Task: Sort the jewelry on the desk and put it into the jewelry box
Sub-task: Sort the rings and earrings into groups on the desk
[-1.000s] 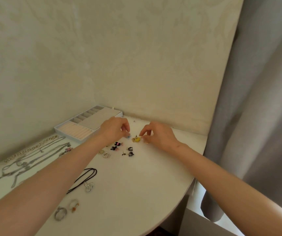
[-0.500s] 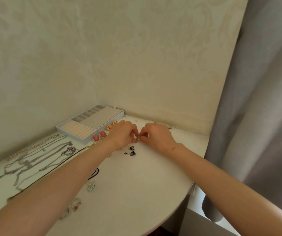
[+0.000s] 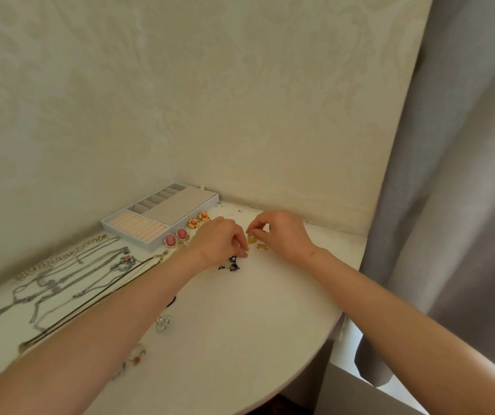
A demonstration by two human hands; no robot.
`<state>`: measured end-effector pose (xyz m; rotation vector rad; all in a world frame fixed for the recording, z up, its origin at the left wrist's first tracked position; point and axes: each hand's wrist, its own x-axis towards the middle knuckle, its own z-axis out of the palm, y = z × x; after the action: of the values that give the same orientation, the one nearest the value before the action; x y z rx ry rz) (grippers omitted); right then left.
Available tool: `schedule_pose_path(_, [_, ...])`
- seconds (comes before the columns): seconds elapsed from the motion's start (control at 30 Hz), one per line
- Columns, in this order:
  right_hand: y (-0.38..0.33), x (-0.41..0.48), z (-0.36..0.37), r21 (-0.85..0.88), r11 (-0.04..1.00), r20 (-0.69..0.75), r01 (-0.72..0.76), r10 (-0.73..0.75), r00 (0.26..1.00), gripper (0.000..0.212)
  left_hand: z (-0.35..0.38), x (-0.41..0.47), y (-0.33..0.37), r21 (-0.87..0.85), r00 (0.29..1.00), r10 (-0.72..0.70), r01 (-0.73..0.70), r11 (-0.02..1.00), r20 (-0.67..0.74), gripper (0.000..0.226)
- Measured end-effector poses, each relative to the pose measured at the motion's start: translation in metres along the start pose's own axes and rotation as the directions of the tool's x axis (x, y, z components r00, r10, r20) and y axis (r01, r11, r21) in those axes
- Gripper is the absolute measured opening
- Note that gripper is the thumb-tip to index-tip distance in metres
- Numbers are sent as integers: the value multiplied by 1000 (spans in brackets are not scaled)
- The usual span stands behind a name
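The pale jewelry box [image 3: 180,205] lies open in the back corner of the white desk [image 3: 240,324]. My right hand [image 3: 283,235] pinches a small yellow earring [image 3: 251,239] just above the desk. My left hand [image 3: 220,241] is right beside it, fingertips pressed together and pointing down; nothing shows between them. A gold hoop [image 3: 261,247] lies under my right hand. Small black earrings [image 3: 233,263] sit below my left fingers. Pink earrings [image 3: 176,237] and orange earrings [image 3: 198,220] lie against the box front.
Several silver chains and a pearl strand [image 3: 69,265] spread along the left of the desk. A clear charm [image 3: 162,322] and rings [image 3: 137,354] lie by my left forearm. A grey curtain [image 3: 449,205] hangs at the right, past the desk's rounded edge.
My hands have drawn slightly apart after meeting. The yellow earring is back in sight in my right fingers, and a gold hoop now shows on the desk.
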<state>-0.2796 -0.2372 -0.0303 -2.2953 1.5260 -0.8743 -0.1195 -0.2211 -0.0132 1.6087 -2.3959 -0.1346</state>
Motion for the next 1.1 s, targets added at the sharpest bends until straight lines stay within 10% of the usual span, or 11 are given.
schedule_pose_path(0.47, [1,6,-7,-174,981,61,-90,102,993,30,-6,-4,-1,-108,963,185,-166,980,196,27])
schedule_pose_path(0.7, [1,8,0,-154,987,121,-55,74,990,37,-9,1,-14,-162,989,-53,30,986,-139,14])
schedule_pose_path(0.93, [6,-5,-25,-7,996,53,-89,89,995,11,-2,5,-9,118,994,69,-60,991,-80,28])
schedule_pose_path(1.1, [3,-21,-22,-140,988,154,-68,90,984,29,6,7,0,244,991,130,-124,962,-12,26])
